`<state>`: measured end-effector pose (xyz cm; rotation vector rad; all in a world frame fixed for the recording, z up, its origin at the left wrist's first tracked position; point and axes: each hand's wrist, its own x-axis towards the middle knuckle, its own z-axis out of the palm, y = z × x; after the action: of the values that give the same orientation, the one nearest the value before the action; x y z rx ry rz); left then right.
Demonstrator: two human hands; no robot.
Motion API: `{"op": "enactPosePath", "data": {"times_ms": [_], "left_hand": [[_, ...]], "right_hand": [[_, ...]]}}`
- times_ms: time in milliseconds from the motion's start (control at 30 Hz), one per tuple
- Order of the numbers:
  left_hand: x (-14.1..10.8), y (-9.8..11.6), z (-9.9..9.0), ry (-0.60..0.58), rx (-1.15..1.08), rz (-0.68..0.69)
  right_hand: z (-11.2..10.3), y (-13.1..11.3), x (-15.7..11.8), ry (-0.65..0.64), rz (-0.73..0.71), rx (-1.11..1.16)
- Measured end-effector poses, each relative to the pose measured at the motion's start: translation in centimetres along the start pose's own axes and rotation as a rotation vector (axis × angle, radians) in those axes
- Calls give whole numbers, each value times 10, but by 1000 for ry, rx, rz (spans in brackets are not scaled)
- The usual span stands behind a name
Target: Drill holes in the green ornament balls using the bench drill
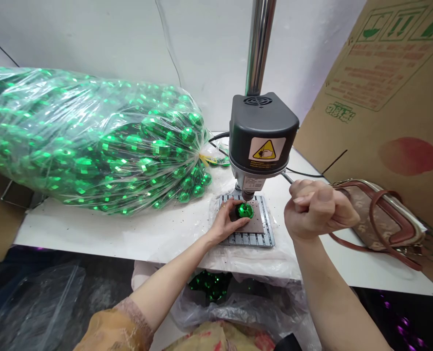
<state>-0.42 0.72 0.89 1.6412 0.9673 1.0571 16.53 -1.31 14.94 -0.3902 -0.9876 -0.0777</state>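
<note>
My left hand (228, 222) has its thumb and fingers around a shiny green faceted ball (246, 210). The ball rests on a flat board on the slotted metal base (269, 231) of a small bench drill press (262, 131). The drill's chuck sits right over the ball, and its bit appears to meet the top; I cannot tell how deep it is. To the right of the drill head, my right hand (316, 207) is closed in a fist round the end of the feed lever (288, 178). Most of the lever's grip is hidden by the fingers.
A large tied plastic bag of green faceted balls (128, 146) lies on the white table (92, 229) to the left. A brown handbag (380, 214) and a tall cardboard box (391, 97) stand at the right. Below the table edge, an open plastic bag (260, 307) holds more green balls.
</note>
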Motion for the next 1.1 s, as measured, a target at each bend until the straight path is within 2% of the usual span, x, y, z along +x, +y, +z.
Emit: {"op": "enactPosePath", "data": {"times_ms": [300,467,567,633,700,767,833,900,967,1033,1100], "left_hand": [[-1,-3,1,16,5,-4],[0,-1,1,20,9,-13],[-1,1,1,31,-4,-4],[-1,2,2,22,-29,-9],[-1,4,4,29,-43,-22],[-1,8,6,51,-32,-15],[-6,13,7,114,16,9],[-20,18,4,212,117,38],[-45,23,-3,236,255,98],[-81,22,-14,98,411,250],[-121,16,-25,-128,616,473]], "right_hand": [[-4,3,-2,-54,-89,30],[-11,3,-12,-83,-74,45],[-6,-2,-10,-53,-50,46],[4,-9,1,-4,11,28],[17,-15,20,58,200,-29],[28,-19,41,43,372,-103],[36,-19,58,-25,488,-157],[39,-17,68,-66,538,-181],[40,-14,71,-71,536,-178],[40,-13,70,-58,518,-156],[40,-13,68,-40,502,-135]]}}
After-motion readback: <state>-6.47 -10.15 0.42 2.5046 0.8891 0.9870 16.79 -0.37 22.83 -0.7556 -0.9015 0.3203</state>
